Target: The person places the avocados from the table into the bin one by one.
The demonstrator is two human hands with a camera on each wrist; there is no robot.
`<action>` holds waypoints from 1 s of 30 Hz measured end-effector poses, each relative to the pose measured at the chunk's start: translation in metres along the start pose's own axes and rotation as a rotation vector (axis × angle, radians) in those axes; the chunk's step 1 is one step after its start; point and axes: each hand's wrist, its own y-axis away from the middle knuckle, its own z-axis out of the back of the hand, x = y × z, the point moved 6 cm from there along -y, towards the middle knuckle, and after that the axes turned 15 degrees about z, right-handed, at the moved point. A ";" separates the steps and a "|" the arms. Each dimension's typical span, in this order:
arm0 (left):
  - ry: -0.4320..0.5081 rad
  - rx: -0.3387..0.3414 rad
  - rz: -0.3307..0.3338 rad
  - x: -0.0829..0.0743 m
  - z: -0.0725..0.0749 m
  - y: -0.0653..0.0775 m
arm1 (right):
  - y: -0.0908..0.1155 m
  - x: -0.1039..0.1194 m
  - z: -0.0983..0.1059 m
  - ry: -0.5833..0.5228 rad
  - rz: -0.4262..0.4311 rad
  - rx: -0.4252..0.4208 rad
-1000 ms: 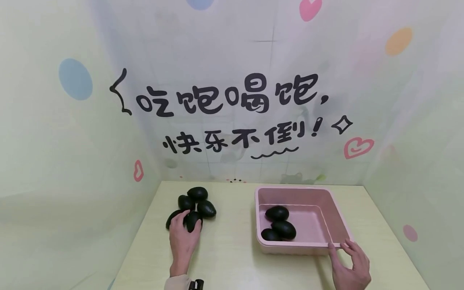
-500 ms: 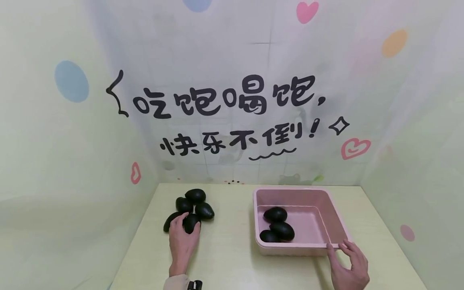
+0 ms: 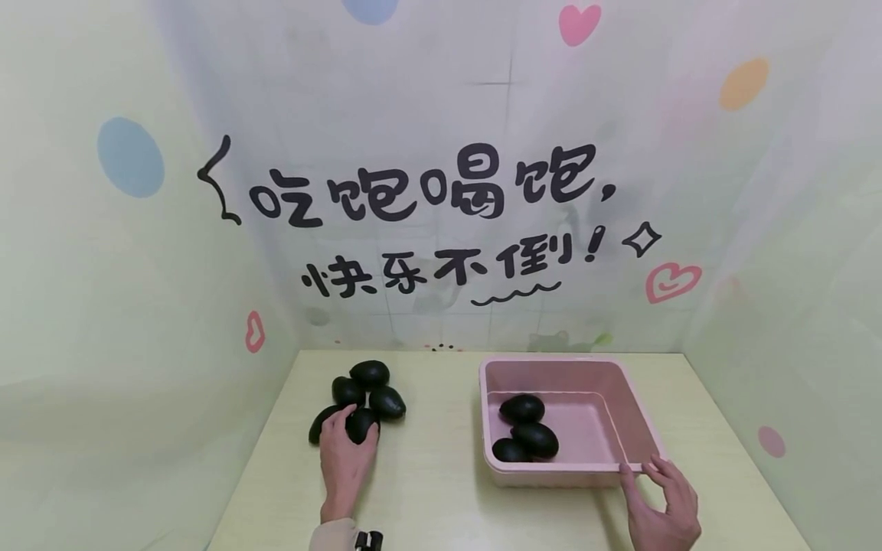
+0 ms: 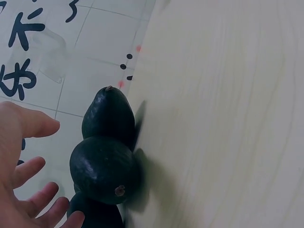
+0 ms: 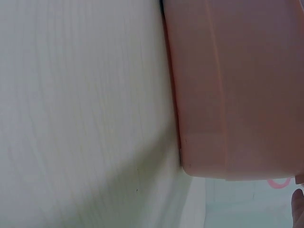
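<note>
My left hand (image 3: pixel 347 455) hovers over a dark avocado (image 3: pixel 361 426) at the near side of a cluster, thumb and fingers spread around it. In the left wrist view, a gap shows between the curved fingers (image 4: pixel 35 166) and the avocado (image 4: pixel 104 168) below. Several more avocados lie close by, among them one at the back (image 3: pixel 370 374) and one on the right (image 3: pixel 387 402). My right hand (image 3: pixel 664 509) holds the near right corner of a pink plastic tub (image 3: pixel 572 467) by its rim. Inside the tub, three avocados (image 3: pixel 536 440) lie at the left.
A pale wood-grain table (image 3: pixel 427 490) bears the cluster and the tub. Behind it and on both sides hang printed cloth walls (image 3: pixel 441 115) with black lettering, dots and hearts. The tub's side (image 5: pixel 237 95) fills much of the right wrist view.
The head view has shifted slightly, moving everything a little to the left and down in the picture. Both hands, the avocados and the tub keep their places relative to each other.
</note>
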 end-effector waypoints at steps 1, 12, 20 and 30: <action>-0.003 0.002 0.002 0.000 0.000 0.000 | 0.000 -0.001 0.000 -0.001 0.001 -0.001; -0.060 0.009 0.010 0.003 -0.005 -0.003 | 0.000 -0.001 0.001 -0.013 -0.002 0.008; -0.099 0.019 0.012 0.000 -0.007 -0.009 | -0.009 0.020 0.000 -0.011 0.000 0.002; -0.134 -0.020 -0.030 0.004 -0.012 -0.010 | -0.021 0.037 0.000 -0.029 0.005 -0.005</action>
